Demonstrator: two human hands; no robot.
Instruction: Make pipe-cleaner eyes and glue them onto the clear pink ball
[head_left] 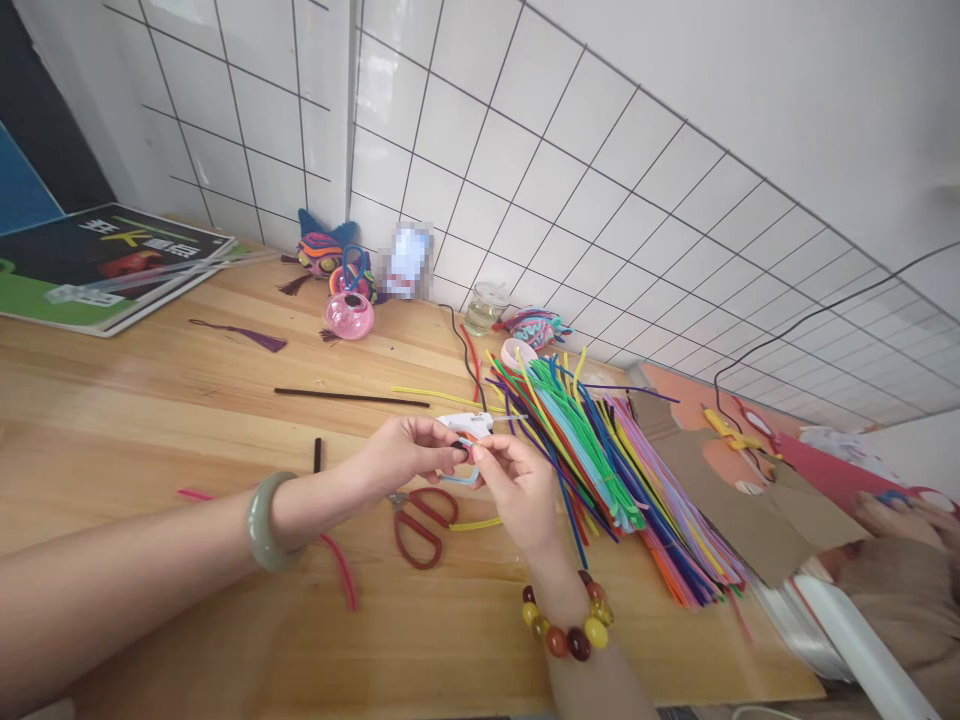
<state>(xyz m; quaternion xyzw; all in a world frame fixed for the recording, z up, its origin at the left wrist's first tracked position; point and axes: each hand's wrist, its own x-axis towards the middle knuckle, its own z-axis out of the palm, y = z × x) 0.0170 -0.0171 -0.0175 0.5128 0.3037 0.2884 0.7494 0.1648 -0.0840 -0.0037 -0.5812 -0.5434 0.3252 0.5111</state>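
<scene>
Take the clock's centre where the fingertips meet, with twelve towards the tiled wall [600, 170]. A pink stem [342, 575] lies at eight o'clock, and the scissors [424, 530] at seven, red handles towards the person, blades partly hidden.

At the centre, a small dark-and-pink piece [459, 449] sits off the table [150, 420], squarely between the hands: at three from the left hand [409, 455], at ten from the right hand [517, 485]. The left has thumb and forefinger pinched shut on its dark end; the right pinches the near-side pink part. Neither hand is nearer, for both touch it. Its long axis cannot be told, being mostly covered by fingers.

Just beyond, at twelve, the white glue gun [474, 424] has its nozzle aimed at three. The stems [592, 450] spread in bundles at three, close to the right hand; a black stem [352, 397] is at ten.

Farther off are a tassel [251, 337] at ten, a pink pot [349, 318] at eleven, and a jar [486, 310] at twelve. A yellow glue gun [727, 430] rests well apart at three, near another person's brown clothing [892, 590].
</scene>
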